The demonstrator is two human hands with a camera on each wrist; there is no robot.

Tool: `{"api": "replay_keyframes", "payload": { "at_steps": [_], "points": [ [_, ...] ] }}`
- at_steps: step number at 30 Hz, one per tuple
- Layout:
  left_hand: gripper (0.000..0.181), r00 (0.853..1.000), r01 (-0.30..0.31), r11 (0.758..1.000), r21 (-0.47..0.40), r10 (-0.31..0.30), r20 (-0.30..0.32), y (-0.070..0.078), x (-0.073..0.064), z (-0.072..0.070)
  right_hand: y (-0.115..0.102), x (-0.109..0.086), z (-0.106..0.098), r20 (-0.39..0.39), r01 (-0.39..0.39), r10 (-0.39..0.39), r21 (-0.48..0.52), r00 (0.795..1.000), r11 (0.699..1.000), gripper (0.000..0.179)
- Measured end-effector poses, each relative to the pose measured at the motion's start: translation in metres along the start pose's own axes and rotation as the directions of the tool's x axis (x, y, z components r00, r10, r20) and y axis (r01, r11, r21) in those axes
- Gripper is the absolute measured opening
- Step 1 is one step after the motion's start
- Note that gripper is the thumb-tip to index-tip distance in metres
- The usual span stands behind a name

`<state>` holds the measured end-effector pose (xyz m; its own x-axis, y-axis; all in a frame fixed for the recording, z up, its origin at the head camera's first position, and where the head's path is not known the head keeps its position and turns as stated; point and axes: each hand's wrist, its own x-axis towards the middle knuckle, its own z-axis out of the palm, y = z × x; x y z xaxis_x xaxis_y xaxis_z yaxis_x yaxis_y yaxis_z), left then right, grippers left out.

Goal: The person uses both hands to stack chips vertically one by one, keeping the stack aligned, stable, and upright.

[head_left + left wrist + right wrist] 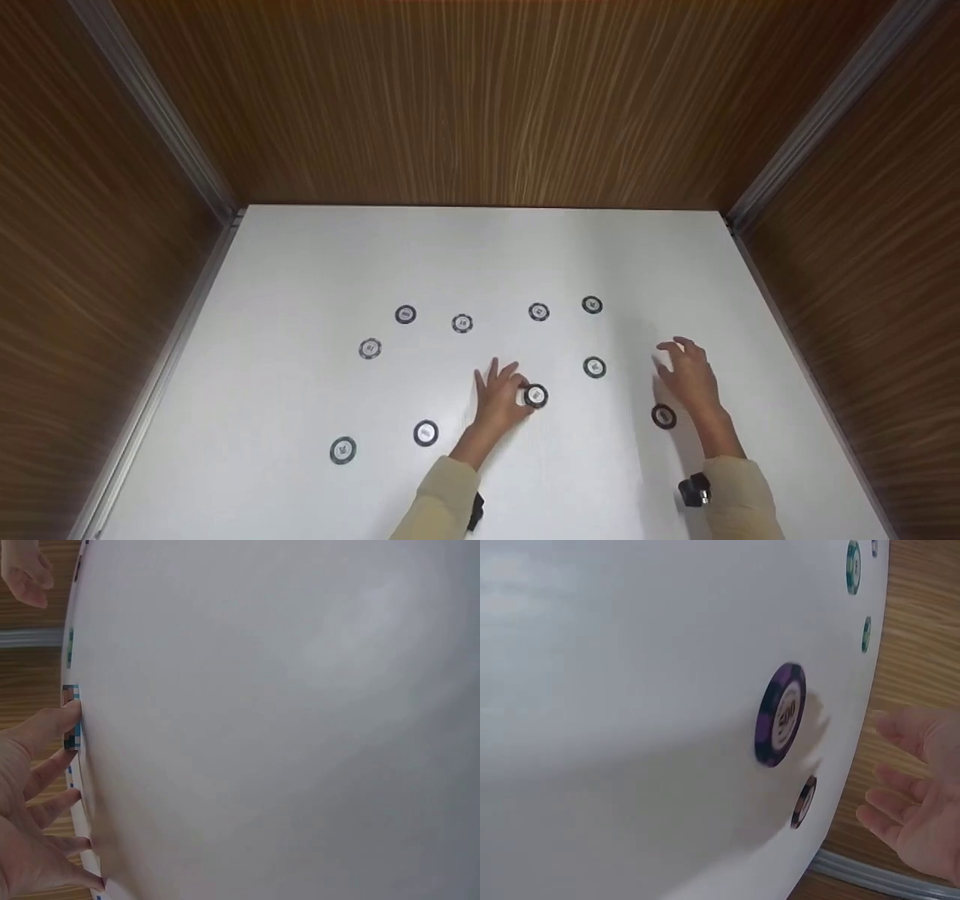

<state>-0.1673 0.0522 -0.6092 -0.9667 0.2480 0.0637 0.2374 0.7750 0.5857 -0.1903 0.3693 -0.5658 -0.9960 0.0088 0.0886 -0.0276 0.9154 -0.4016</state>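
Note:
My left hand [496, 401] pinches a small stack of poker chips [536, 396] at the middle of the white table, thumb on one side and index finger on the other. In the left wrist view the stack [72, 736] shows edge-on, with brown, dark and blue layers, and the other fingers spread out beside it. On the right, my right hand [691, 379] hovers over the table with loosely bent fingers and nothing in them. Nearest to it lies a purple and black 500 chip [781, 716]. A brownish chip [804, 802] lies beyond that one, hidden under the hand in the head view.
Single chips are scattered on the white table [300, 300], among them a green one [343, 450] and a black one [426, 433] at left, a grey one [370, 348], and a dark green one [595, 367]. Wood-grain panels [480, 105] enclose the back and sides.

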Motion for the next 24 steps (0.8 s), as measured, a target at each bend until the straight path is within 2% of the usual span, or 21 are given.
{"api": "replay_keyframes", "payload": {
  "at_steps": [4,12,17,20,24],
  "points": [
    [0.033,1.000,0.015,1.000,0.003,-0.015,0.006,-0.001,0.000,-0.001,0.008,-0.001,-0.001,0.013,-0.039,0.039,0.001,0.999,0.999,0.033],
    [0.034,0.998,-0.048,0.999,0.016,0.049,-0.051,-0.001,-0.002,0.001,0.023,-0.006,0.003,0.090,-0.094,0.092,0.019,0.992,0.995,0.033],
    [0.034,0.997,-0.054,0.998,0.021,0.056,-0.061,-0.001,-0.003,0.000,0.027,-0.008,0.006,0.139,-0.105,0.100,0.025,0.985,0.994,0.036],
    [0.034,0.997,-0.051,0.998,0.023,0.052,-0.056,-0.001,-0.003,0.000,0.028,-0.009,0.008,0.121,-0.098,0.094,0.027,0.988,0.995,0.035],
    [0.034,0.997,-0.050,0.998,0.030,0.051,-0.054,-0.001,-0.002,0.000,0.030,-0.008,0.010,0.050,-0.069,0.069,0.012,0.996,0.998,0.032]
  ]
}}
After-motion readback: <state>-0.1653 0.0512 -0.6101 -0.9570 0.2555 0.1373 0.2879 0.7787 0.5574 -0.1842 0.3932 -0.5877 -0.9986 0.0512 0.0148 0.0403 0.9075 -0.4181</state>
